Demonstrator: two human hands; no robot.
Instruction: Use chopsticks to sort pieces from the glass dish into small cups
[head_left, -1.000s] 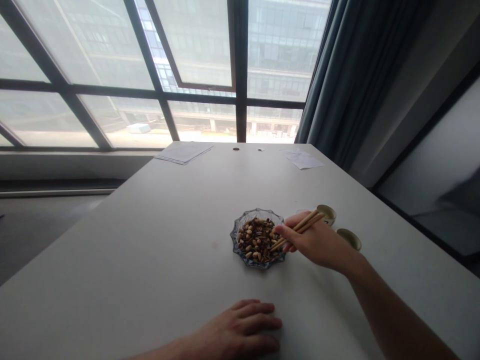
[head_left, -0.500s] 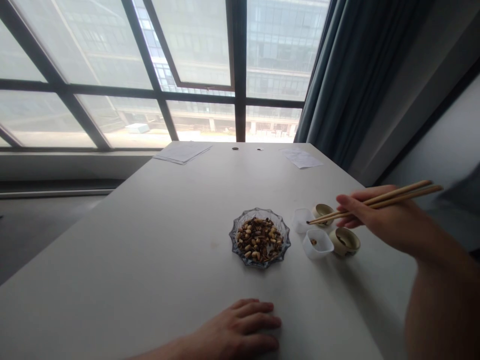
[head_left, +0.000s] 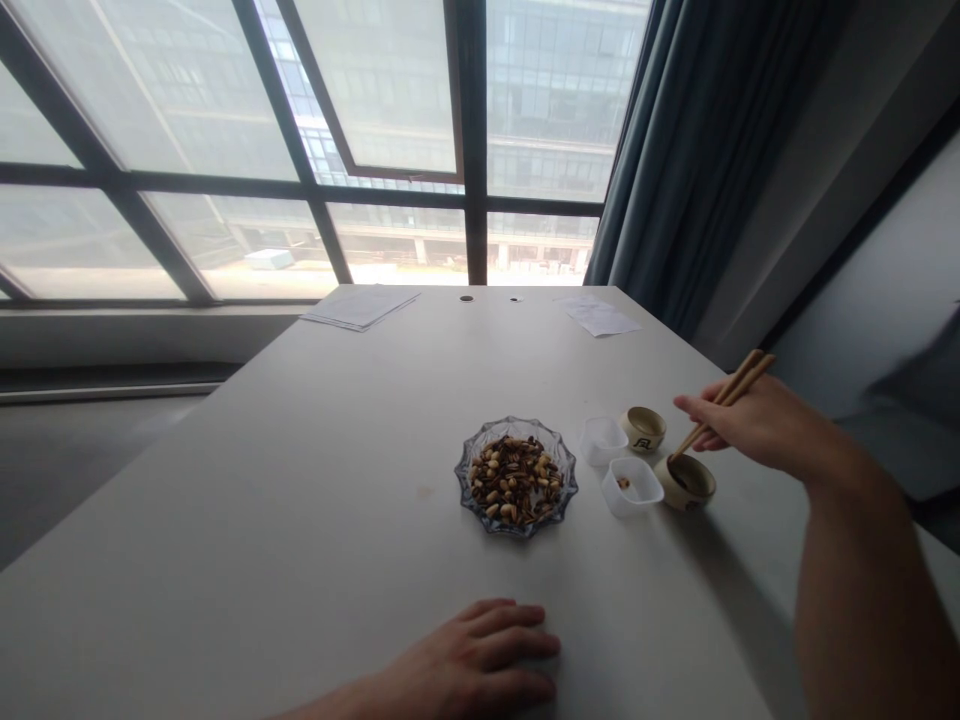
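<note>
**Chopstick tips at the mouth of the nearer ceramic cup**

Right hand (head_left: 765, 425): fingers closed round a pair of wooden chopsticks (head_left: 744, 386), sticks slanting down and left, tips close together at the inner far-left edge of the nearer ceramic cup (head_left: 675, 494). Whether anything is pinched between the tips: cannot tell.

Handling, my judgement: tips best kept low within the rim, wrist quiet, parting the sticks only slightly so that a small piece drops rather than flicks. The opening is small and the sticks come in near its edge; a little more toward the middle would lessen the chance of knocking the cup or nudging its neighbour. A light grip should serve; squeezing hard could cross the tips.

Position: nearer cup lies just below the right fingers and a bit closer to the body, upright, dark matter inside, too dim to name. Farther ceramic cup (head_left: 643, 440) to the left of the fingertips, dark character on its side. Front plastic tub (head_left: 634, 503) close by the nearer cup's left, a few small brown bits in it; rear plastic tub (head_left: 602, 455) beside the farther cup. Scalloped glass bowl (head_left: 517, 529) of mixed nuts and seeds (head_left: 510, 482) left of the tubs.

Left hand (head_left: 484, 655): palm down on the white table (head_left: 337, 520), fingers slightly spread, gripping nothing, nearer the body than the bowl.
</note>
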